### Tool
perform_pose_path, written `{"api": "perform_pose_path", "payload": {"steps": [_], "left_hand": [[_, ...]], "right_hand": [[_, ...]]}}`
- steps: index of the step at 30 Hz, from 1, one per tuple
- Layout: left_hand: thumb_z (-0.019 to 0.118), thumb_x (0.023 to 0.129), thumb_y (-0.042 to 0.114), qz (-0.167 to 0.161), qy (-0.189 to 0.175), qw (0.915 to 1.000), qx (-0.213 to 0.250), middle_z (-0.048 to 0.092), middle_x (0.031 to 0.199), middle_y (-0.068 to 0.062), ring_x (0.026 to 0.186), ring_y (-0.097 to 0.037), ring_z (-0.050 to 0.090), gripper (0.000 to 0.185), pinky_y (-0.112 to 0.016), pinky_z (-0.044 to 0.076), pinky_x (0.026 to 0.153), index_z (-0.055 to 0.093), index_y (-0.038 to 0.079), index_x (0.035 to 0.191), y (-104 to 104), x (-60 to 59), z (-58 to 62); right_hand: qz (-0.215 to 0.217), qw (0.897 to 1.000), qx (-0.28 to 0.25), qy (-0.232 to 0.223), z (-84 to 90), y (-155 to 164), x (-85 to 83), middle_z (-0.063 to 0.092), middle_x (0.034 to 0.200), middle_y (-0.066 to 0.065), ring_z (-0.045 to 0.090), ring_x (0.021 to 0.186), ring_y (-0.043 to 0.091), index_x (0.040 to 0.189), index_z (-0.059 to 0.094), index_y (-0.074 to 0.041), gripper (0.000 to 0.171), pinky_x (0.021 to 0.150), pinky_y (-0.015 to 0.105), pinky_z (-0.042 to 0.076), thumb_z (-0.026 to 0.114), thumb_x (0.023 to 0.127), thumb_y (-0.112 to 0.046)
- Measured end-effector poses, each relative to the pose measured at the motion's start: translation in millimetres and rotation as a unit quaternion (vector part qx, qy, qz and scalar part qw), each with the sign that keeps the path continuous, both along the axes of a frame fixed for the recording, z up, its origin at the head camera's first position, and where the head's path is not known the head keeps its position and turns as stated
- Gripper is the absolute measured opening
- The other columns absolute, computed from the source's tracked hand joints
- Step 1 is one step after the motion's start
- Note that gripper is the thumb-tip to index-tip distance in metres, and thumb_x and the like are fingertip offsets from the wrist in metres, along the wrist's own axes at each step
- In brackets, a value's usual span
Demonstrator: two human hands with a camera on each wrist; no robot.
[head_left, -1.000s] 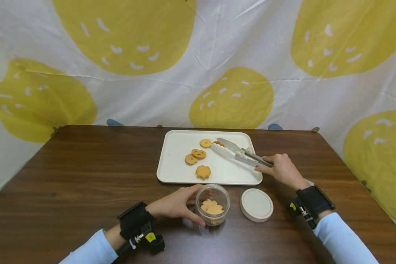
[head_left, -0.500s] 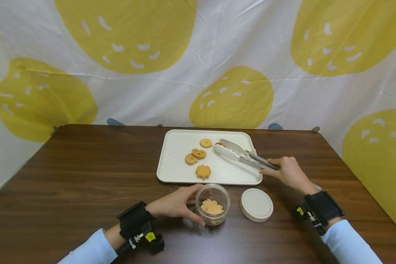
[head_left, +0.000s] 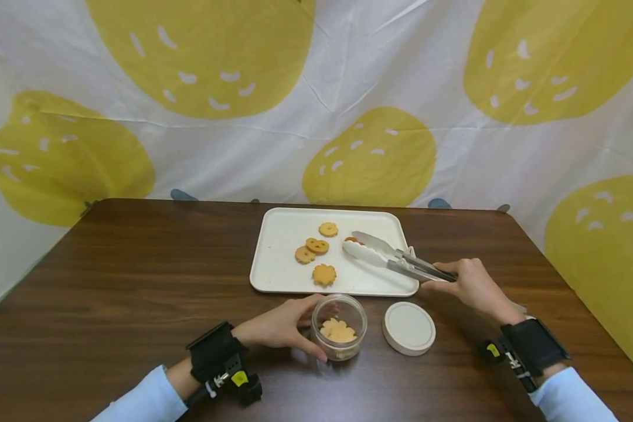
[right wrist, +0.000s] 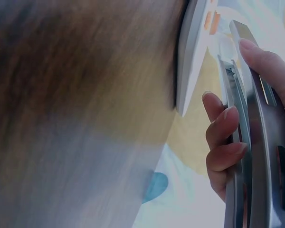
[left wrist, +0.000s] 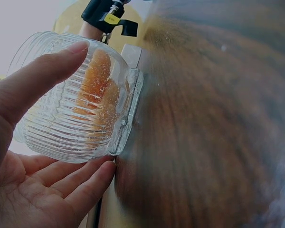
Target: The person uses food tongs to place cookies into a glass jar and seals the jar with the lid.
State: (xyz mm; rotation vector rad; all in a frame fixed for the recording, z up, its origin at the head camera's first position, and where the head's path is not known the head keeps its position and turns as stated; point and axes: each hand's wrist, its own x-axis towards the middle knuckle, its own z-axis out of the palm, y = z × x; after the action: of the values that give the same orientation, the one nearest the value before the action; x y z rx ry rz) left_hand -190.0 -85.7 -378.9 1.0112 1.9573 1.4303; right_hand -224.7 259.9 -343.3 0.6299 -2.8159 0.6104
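My left hand (head_left: pixel 290 325) holds a ribbed glass jar (left wrist: pixel 69 118) on the table, its thumb on the near side and fingers behind. Flower-shaped cookies (head_left: pixel 337 331) lie in the jar. Metal tongs (head_left: pixel 401 262) with whitish tips are gripped in my right hand (head_left: pixel 472 287), thumb on one arm and fingers curled around the other. Between the tong tips, over the white tray (head_left: pixel 274 275), a reddish-brown cookie (head_left: pixel 354 240) shows partly; the tips cover the rest. Whether it touches the tray I cannot tell.
Several cookies lie on the tray: a round one (head_left: pixel 328 229) at the back, a pretzel-shaped one (head_left: pixel 317 245) overlapping a ring-shaped one (head_left: pixel 304 255), and a flower-shaped one (head_left: pixel 324 275) in front. A white lid (head_left: pixel 409 328) rests right of the jar on the wooden table (head_left: pixel 137 281).
My right hand has moved right and toward the near side with the tongs, and the reddish-brown cookie has shifted the same way. The left hand and jar stay in place.
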Motion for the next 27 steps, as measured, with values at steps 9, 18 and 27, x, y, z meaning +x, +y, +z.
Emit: {"api": "perform_pose_path", "payload": {"steps": [9, 18, 27], "left_hand": [[0.075, 0.067, 0.001, 0.000, -0.003, 0.9999, 0.014, 0.041, 0.131, -0.019, 0.123, -0.024, 0.038, 0.076, -0.020, 0.037, 0.095, 0.033, -0.001, 0.130, 0.9, 0.7, -0.6], [0.075, 0.067, 0.003, 0.001, -0.001, 1.0000, 0.008, 0.041, 0.132, -0.019, 0.123, -0.025, 0.038, 0.076, -0.021, 0.037, 0.095, 0.032, -0.001, 0.130, 0.7, 0.2, 0.2], [0.076, 0.068, 0.006, 0.001, -0.006, 1.0000, -0.002, 0.041, 0.132, -0.016, 0.124, -0.022, 0.038, 0.078, -0.021, 0.036, 0.096, 0.031, 0.001, 0.132, 0.5, 0.6, 0.9]], "right_hand": [[0.027, 0.999, -0.004, 0.027, 6.7, 2.7, 13.0, 0.068, 0.079, 0.010, 0.048, 0.058, 0.008, 0.095, 0.068, 0.003, 0.043, 0.049, 0.019, 0.039, 0.074, 0.069, -0.031], [0.057, 0.996, -0.019, 0.064, 15.0, 6.9, 29.5, 0.063, 0.069, -0.005, 0.041, 0.054, 0.001, 0.091, 0.070, -0.004, 0.031, 0.047, 0.016, 0.034, 0.077, 0.067, -0.023], [0.063, 0.994, -0.045, 0.071, 27.9, 10.9, 52.5, 0.068, 0.077, 0.003, 0.046, 0.056, -0.001, 0.094, 0.069, -0.002, 0.035, 0.049, 0.011, 0.037, 0.078, 0.065, -0.020]]}}
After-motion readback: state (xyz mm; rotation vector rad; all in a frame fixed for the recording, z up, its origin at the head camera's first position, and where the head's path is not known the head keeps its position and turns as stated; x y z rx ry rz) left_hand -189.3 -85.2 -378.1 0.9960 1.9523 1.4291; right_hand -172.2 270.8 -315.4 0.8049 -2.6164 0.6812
